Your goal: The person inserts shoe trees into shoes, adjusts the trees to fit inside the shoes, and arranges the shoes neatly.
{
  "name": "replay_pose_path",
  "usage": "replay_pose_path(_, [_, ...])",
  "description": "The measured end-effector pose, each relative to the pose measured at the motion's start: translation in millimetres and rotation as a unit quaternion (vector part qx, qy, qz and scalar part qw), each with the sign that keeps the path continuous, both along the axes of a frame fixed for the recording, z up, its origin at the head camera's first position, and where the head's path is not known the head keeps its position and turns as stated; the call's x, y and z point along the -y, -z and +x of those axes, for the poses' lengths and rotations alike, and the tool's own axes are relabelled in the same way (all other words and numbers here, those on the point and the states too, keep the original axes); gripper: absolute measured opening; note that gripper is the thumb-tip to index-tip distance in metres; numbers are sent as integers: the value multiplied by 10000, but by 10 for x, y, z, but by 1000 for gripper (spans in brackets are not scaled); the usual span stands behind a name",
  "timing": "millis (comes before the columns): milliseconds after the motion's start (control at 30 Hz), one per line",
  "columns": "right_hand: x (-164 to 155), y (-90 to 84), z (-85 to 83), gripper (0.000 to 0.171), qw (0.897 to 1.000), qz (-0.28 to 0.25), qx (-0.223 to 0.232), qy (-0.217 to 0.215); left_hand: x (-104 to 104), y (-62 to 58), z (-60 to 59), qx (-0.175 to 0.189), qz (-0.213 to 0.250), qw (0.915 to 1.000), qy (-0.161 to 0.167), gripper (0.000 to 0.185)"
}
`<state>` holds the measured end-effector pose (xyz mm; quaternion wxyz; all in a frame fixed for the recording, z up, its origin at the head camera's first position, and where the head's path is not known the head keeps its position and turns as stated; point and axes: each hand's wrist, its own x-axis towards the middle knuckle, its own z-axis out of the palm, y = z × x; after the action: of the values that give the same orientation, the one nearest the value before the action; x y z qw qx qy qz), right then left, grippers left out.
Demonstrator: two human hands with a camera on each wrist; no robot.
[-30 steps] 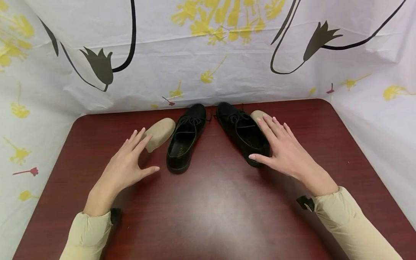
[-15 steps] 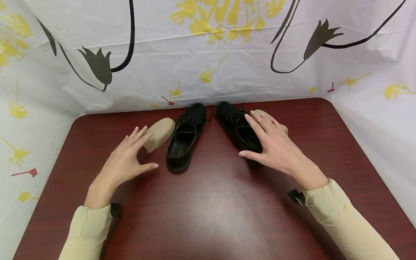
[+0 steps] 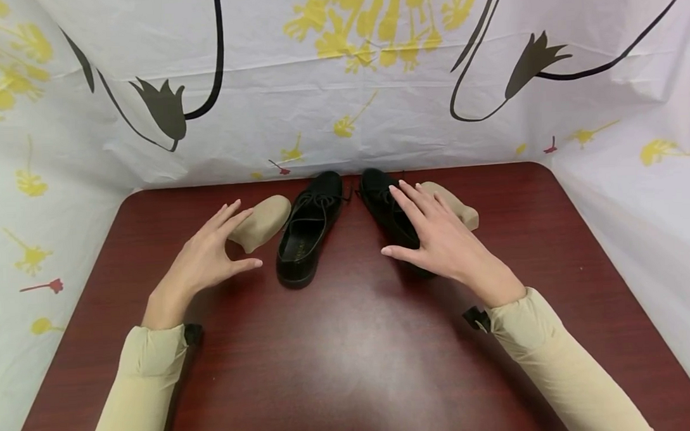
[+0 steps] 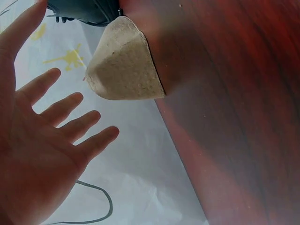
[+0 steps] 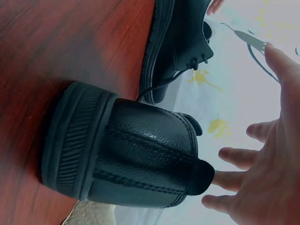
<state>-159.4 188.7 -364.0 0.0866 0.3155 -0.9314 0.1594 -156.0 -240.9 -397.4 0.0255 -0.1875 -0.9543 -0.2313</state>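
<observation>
1. Fingers of the left hand (image 3: 205, 255) are spread loosely, thumb apart, grasping nothing; this hand is left of the left lace-up shoe (image 3: 309, 226), my landmark. In the head view they overlap an insert, but the wrist view shows a gap.
2. Extended fingers of the right hand (image 3: 437, 234) also grip nothing, right of the landmark. Whether one fingertip touches the right lace-up shoe (image 3: 381, 205) is unclear, as the heel tab hides it.
3. That second shoe is to the landmark's right, toes nearer each other than heels. Both stand soles down, probably for steadiness, their foot openings apparently turned toward the person for easy access.
4. What looks like a moulded beige shoe insert, the left insert (image 3: 262, 221), is just left of the landmark; contact is uncertain. Its twin, the right insert (image 3: 457, 205), is farther right of the landmark than the second shoe, perhaps for symmetry.
5. Fingers and palm cover most of the second shoe's foot opening from above and part of the right insert.
6. Behind the landmark's toe hangs printed cloth (image 3: 313, 109), cut off above. Black pieces under both cuffs are hard to identify.
</observation>
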Motion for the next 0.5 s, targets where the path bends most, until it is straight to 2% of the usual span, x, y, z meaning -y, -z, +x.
replay_pose_path(500, [293, -80, -82, 96, 9998, 71, 133, -155, 81, 73, -127, 172, 397, 9991, 42, 89])
